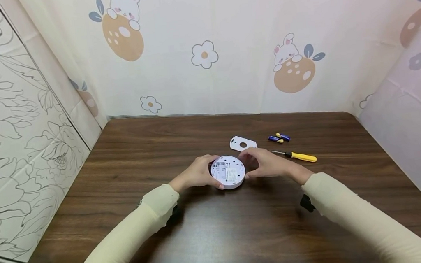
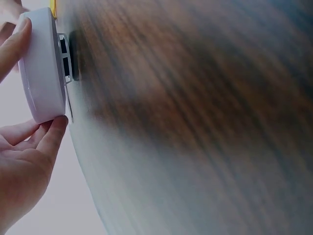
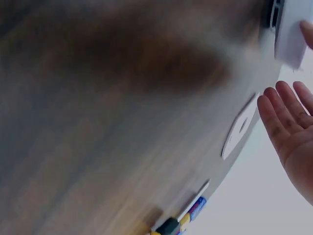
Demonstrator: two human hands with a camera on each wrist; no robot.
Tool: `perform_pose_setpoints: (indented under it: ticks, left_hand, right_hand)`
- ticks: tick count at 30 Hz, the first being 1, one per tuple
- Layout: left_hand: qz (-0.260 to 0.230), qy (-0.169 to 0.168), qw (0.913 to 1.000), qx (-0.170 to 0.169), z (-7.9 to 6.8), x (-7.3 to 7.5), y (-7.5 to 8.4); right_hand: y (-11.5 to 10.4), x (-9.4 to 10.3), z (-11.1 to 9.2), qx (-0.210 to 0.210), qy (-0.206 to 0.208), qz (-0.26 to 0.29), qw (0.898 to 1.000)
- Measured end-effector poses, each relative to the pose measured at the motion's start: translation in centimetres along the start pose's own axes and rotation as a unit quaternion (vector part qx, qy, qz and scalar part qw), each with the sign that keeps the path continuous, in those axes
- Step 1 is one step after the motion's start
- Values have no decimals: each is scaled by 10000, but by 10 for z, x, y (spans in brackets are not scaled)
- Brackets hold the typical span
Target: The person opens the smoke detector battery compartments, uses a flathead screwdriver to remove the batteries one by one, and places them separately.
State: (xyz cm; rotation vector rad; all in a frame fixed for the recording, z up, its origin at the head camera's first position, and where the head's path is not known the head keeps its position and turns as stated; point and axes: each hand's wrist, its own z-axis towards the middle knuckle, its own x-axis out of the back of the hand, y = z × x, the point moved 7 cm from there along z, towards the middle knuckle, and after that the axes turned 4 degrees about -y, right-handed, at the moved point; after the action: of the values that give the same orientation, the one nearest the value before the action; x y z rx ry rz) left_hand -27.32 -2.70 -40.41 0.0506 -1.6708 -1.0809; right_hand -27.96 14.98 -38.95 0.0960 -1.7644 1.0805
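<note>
A round white smoke detector (image 1: 228,170) is held a little above the table, its printed back with a label facing up in the head view. My left hand (image 1: 200,172) grips its left side, thumb on the near edge and fingers round the far edge. The left wrist view shows the detector (image 2: 43,68) side-on, with its dark-slotted part toward the table. At the detector's right side is my right hand (image 1: 266,163), its thumb right at the rim. In the right wrist view this hand's fingers (image 3: 288,108) are extended and stand apart from the housing.
A white mounting plate (image 1: 238,143) with a round hole lies behind the hands. To its right are two blue-and-yellow batteries (image 1: 279,138) and a screwdriver (image 1: 301,157) with a yellow handle. A patterned curtain (image 1: 235,63) hangs along the table's back edge.
</note>
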Motion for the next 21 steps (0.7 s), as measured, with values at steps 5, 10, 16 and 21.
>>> perform_pose_setpoints:
  ticks: [5, 10, 16, 21]
  left_hand:
    - [-27, -18, 10000, 62, 0, 0, -1]
    - [-63, -54, 9999, 106, -1, 0, -1]
    - [-23, -15, 10000, 86, -1, 0, -1]
    - [-72, -9, 9999, 112, 0, -1, -2]
  right_hand:
    - [9, 17, 5, -108, 272, -54, 9996]
    - [18, 31, 13, -97, 670, -271, 9973]
    - [28, 39, 26, -378, 828, -358, 9952]
    - [38, 41, 37, -742, 811, -487, 9927]
